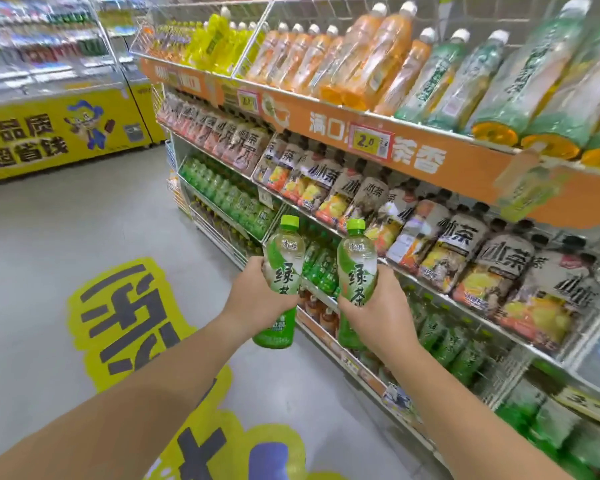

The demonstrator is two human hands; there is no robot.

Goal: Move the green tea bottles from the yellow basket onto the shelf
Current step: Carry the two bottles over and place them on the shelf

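Note:
My left hand (pixel 255 299) grips one green tea bottle (pixel 282 268) round its middle and holds it upright, green cap on top. A second green tea bottle (pixel 355 271) stands upright in my right hand (pixel 378 306), which holds it the same way. Both bottles hang in the air in front of the shelf (pixel 329 299), at the level of the row of green bottles (pixel 321 268). The yellow basket is out of view.
The shelf unit runs from centre to right, with orange and pale green bottles on top, iced tea bottles (pixel 465 251) in the middle and more green bottles (pixel 229 195) lower down. A yellow chest freezer (pixel 59 136) stands at far left. Grey floor with a yellow sticker (pixel 129 317) lies below.

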